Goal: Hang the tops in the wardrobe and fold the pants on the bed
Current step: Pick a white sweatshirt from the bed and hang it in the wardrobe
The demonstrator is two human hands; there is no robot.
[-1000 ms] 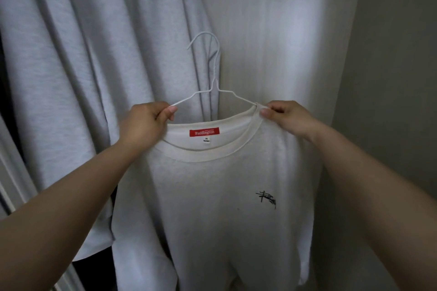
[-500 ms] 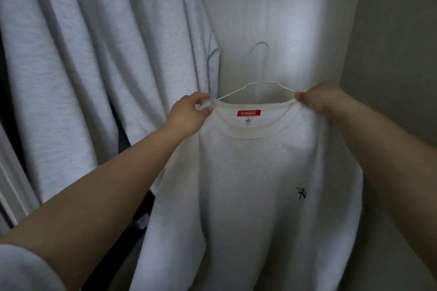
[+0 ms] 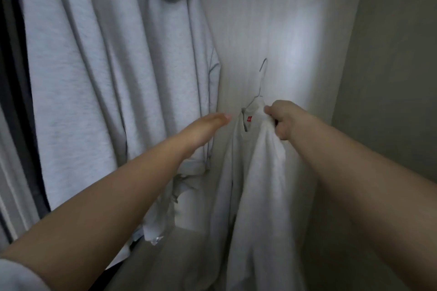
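Note:
A white sweatshirt (image 3: 257,186) with a red neck label hangs on a thin white wire hanger (image 3: 261,80), turned edge-on to me inside the wardrobe. My right hand (image 3: 282,119) grips the shoulder of the sweatshirt at the hanger's right arm. My left hand (image 3: 204,126) is off the garment, fingers straight, its back against the grey hooded top (image 3: 113,82) hanging to the left. The hanger's hook points up in front of the wardrobe's back wall; no rail is in view.
Several grey tops hang in folds along the left. The wardrobe's pale back wall (image 3: 295,30) is behind the sweatshirt and its side wall (image 3: 390,78) stands at the right. A dark gap runs down the far left edge.
The sweatshirt has turned from facing me to edge-on and moved deeper into the wardrobe. My left hand let go of its left shoulder and now lies flat against the grey hooded top.

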